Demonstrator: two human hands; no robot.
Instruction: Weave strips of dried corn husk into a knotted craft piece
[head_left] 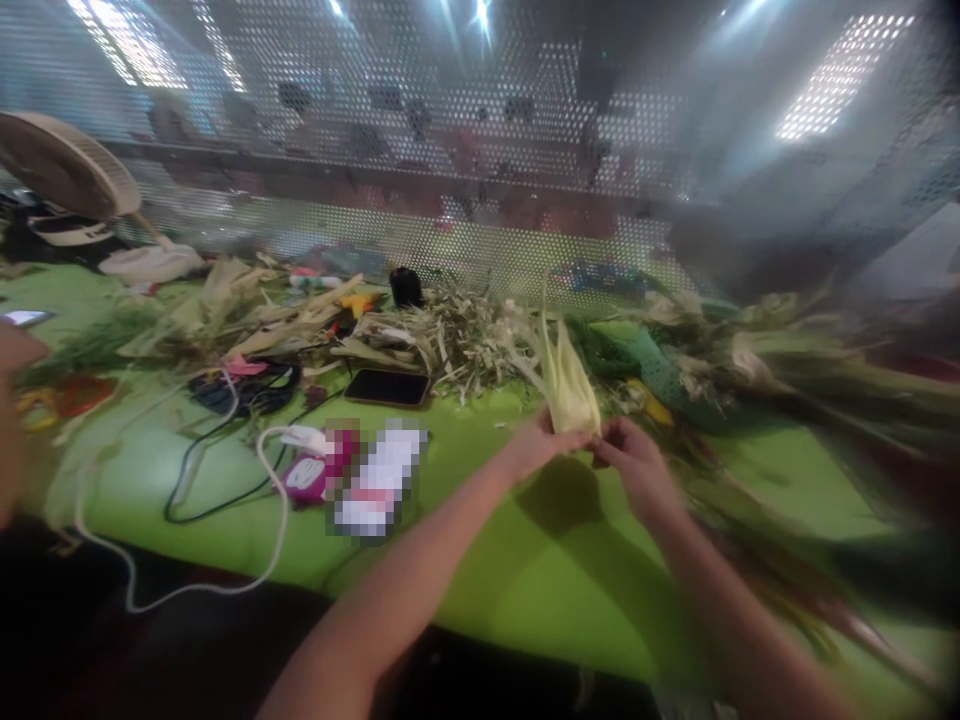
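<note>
We have the left hand (551,442) and right hand (637,465) pinching one pale corn husk (574,395) at its base, tips up, above the green table (495,570); exact fingertip contact is partly hidden. Behind: heaped dried strips (427,340), too tangled to count, crowd the table's back. To the left: one dark-screened phone (387,388) lying flat, one pixelated white item (382,478) we can't identify, one magenta device (304,482), one white cable (279,510) looping over the front edge. Far left: one fan (82,165), one other person (11,430), both cut off. Leaves (810,370) at right blur; we can't count them.
</note>
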